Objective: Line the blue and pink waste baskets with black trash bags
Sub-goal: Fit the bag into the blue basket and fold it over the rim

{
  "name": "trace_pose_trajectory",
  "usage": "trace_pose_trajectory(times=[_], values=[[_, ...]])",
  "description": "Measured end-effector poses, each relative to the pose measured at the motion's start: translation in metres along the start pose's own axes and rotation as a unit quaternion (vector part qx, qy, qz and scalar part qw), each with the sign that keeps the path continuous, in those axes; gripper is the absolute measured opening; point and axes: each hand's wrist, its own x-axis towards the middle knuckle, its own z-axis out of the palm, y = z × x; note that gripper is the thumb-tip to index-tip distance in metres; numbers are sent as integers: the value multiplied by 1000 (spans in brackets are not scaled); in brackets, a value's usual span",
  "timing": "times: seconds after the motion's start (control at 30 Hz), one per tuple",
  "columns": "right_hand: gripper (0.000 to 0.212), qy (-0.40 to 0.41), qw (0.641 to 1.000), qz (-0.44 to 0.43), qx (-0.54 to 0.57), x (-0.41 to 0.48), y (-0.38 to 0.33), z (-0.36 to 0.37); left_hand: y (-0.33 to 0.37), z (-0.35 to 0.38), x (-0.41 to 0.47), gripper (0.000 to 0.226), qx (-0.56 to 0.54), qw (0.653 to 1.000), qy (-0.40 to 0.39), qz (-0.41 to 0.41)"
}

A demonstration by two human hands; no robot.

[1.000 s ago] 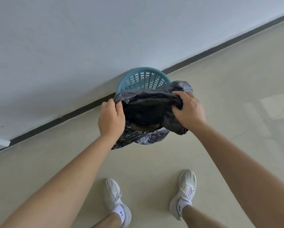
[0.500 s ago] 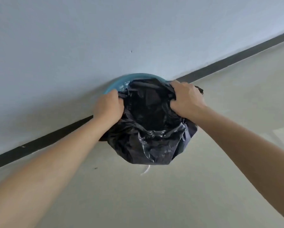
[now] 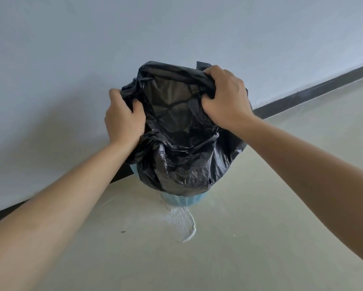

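Observation:
A black trash bag [image 3: 182,164] hangs with its mouth spread wide, covering most of the blue waste basket [image 3: 184,200]; only the basket's lower latticed part shows below the bag. My left hand [image 3: 124,120] is shut on the bag's left rim. My right hand [image 3: 224,97] is shut on the right rim, higher and nearer the wall. Inside the bag, the basket's lattice shows faintly through the plastic. The pink basket is out of sight.
A pale grey wall [image 3: 134,38] with a black skirting strip [image 3: 302,95] stands right behind the basket. A white string or smear [image 3: 184,225] lies on the beige floor [image 3: 239,238] in front of the basket.
The view has dropped closer to the basket. Both hands have pulled the bag's mouth wider and spread it over the basket's rim, so the blue rim is now hidden.

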Motion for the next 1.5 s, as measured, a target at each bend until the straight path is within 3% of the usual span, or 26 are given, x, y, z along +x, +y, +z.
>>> trace_pose_trajectory(times=[0.1,0.17,0.23,0.3,0.33,0.4,0.47,0.53,0.57,0.63,0.7,0.77,0.8,0.9,1.0,1.07,1.1,1.13,1.2,1.27,1.33,1.43,1.5], values=[[30,-38,999,14,7,-10,3,5,-6,6,-6,22,-11,998,-42,-37],[14,-142,988,59,-5,-18,5,8,-19,11,-11,23,-43,983,-100,-151],[7,-211,970,123,16,-27,3,10,-26,3,-15,31,-153,925,-172,-302],[7,-178,967,164,77,-31,-3,12,-20,-13,-12,37,-266,866,-217,-362],[6,-135,971,167,108,-31,-8,11,-13,-20,-7,35,-316,854,-203,-360],[5,-33,977,146,154,-27,-17,4,4,-30,7,24,-410,849,-124,-309],[8,56,976,103,181,-21,-27,-5,18,-36,17,12,-435,878,24,-200],[16,119,974,55,183,-17,-35,-11,22,-34,11,8,-324,932,150,-57],[18,138,974,41,173,-17,-35,-11,20,-29,4,6,-265,948,175,0],[20,124,981,48,144,-21,-27,0,4,-13,-13,13,-172,974,136,61],[19,24,989,87,118,-32,-9,24,-26,8,-28,18,4,995,7,99],[12,-126,988,90,28,-44,16,55,-55,21,-43,11,187,963,-137,135],[19,-211,974,76,-36,-49,28,69,-65,24,-48,10,240,943,-181,144],[39,-426,881,68,-194,-59,43,97,-75,23,-54,12,274,931,-201,135],[47,-555,778,62,-289,-63,40,108,-73,21,-48,40,290,935,-172,112],[48,-626,714,46,-311,-64,32,111,-73,18,-42,60,321,921,-209,76],[48,-648,700,45,-295,-64,29,112,-73,18,-40,67,325,914,-235,57],[48,-658,703,63,-263,-64,28,112,-73,19,-38,72,321,909,-262,38],[51,-622,758,89,-175,-60,27,108,-76,19,-32,72,293,908,-299,19],[47,-508,851,48,-125,-50,31,96,-79,17,-23,66,257,915,-310,15],[39,-355,920,-4,-165,-38,37,79,-81,13,-14,53,222,932,-287,8],[40,-172,956,1,-238,-26,50,56,-75,5,-7,15,260,930,-257,37],[39,-115,955,32,-273,-23,64,47,-73,-2,-2,13,295,919,-258,45]])
